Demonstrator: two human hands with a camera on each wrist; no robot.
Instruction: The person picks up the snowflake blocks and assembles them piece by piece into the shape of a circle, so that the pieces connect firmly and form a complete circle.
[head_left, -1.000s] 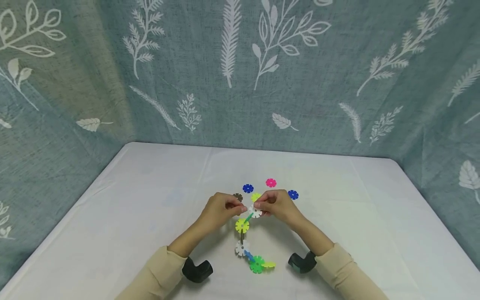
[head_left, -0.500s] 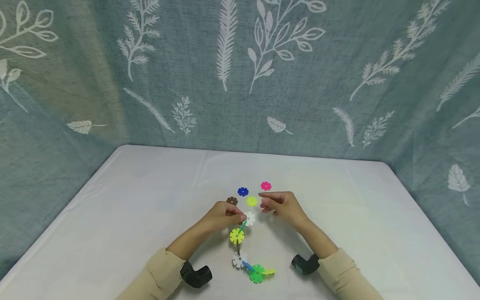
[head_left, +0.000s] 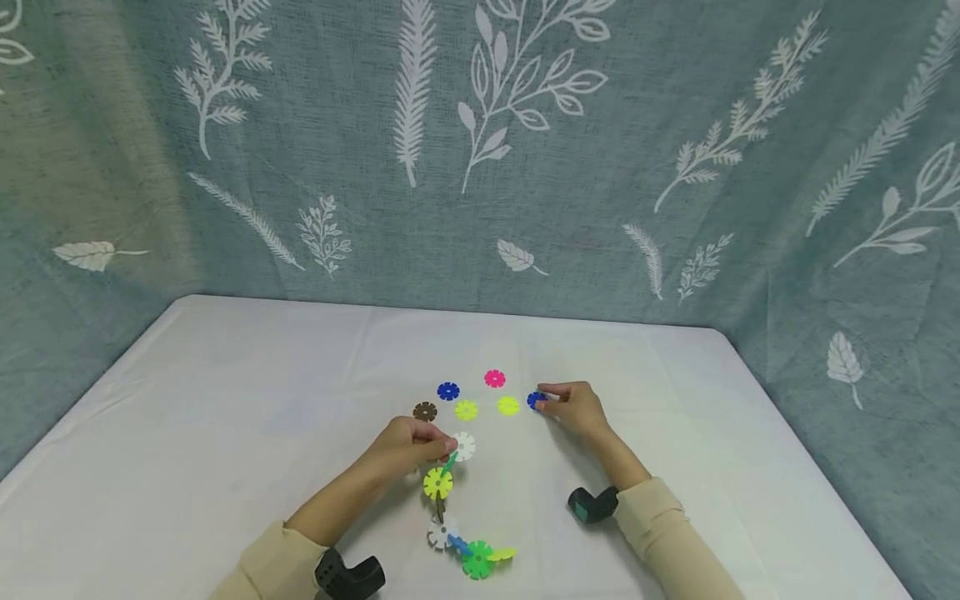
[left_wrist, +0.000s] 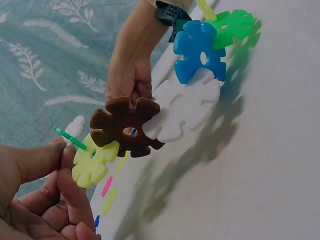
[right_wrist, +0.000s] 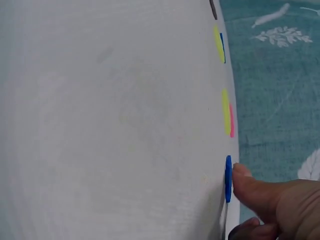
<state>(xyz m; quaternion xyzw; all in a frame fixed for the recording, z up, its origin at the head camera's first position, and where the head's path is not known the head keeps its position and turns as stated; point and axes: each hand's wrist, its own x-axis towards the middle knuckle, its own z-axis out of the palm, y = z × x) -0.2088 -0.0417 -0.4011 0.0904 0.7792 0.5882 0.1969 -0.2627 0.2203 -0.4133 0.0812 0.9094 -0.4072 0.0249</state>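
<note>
My left hand (head_left: 414, 447) pinches the upper end of a chain of notched plastic discs, near its white disc (head_left: 464, 447). Below that the chain runs through a yellow disc (head_left: 438, 483), a brown disc (left_wrist: 125, 127), another white disc (left_wrist: 182, 107), a blue disc (left_wrist: 200, 52) and a green disc (head_left: 477, 560). Loose on the table, a dark blue disc (head_left: 535, 401) lies at the fingertips of my right hand (head_left: 577, 410). In the right wrist view, the thumb (right_wrist: 255, 192) is right beside that flat disc, with a slight gap showing.
Other loose discs lie farther back: brown (head_left: 424, 412), dark blue (head_left: 448, 391), pink (head_left: 494, 379) and two yellow ones, left (head_left: 466, 410) and right (head_left: 507, 406). A white cloth covers the table (head_left: 262, 375). A leaf-patterned curtain (head_left: 337, 125) hangs behind it.
My right hand has let go of the chain's white disc and moved right to the loose dark blue disc. The left hand keeps its hold on the chain. The head view has turned rightward.
</note>
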